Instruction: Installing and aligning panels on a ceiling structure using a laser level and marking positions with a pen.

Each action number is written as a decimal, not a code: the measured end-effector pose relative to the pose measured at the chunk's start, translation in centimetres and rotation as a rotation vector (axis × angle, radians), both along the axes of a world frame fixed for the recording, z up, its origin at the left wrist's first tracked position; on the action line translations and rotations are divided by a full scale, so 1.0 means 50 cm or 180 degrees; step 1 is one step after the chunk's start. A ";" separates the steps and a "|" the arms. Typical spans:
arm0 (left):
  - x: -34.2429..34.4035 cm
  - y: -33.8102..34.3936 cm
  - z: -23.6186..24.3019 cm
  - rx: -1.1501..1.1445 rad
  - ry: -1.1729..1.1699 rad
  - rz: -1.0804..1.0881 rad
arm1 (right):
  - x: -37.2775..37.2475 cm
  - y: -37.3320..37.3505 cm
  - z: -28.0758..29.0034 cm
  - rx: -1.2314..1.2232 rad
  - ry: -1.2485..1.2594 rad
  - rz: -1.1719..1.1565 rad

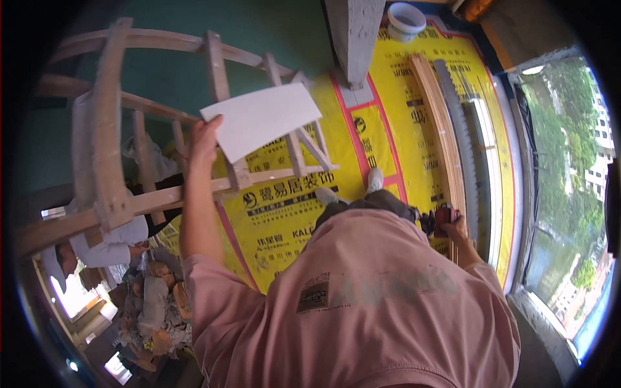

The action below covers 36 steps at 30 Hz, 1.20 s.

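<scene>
The left hand (204, 139) was raised and gripped the near-left edge of a white board (262, 119), holding it up against a wooden frame (107, 155) on the left. The right hand (455, 227) hung low on the right, closed around a red and black tool (442, 218). Below lay a yellow floor sheet (401, 123) with long wooden strips (440, 129) on it, and a white bucket (406, 19) stood at the far end
</scene>
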State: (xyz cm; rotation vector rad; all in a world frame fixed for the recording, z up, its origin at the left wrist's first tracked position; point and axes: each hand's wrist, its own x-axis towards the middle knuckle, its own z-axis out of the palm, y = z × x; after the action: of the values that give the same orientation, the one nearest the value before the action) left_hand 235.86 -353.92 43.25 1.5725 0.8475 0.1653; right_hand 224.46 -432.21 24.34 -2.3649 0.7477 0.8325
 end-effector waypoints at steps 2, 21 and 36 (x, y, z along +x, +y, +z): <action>-0.075 0.065 0.019 0.0224 0.0025 0.0058 | 0.038 0.076 0.086 -0.0284 0.0280 0.0235; -0.358 0.446 0.034 0.0994 0.0447 -0.0266 | 0.091 0.253 0.168 -0.0945 0.0146 0.0855; 0.004 0.161 -0.257 0.1127 0.1001 -0.0087 | 0.266 0.385 0.030 -0.0681 0.0050 0.0785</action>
State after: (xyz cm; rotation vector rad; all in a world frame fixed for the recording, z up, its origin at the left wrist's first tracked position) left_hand 236.04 -345.88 30.39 1.9747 1.0833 0.0489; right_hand 237.78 -412.95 25.85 -2.6845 0.5829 0.9117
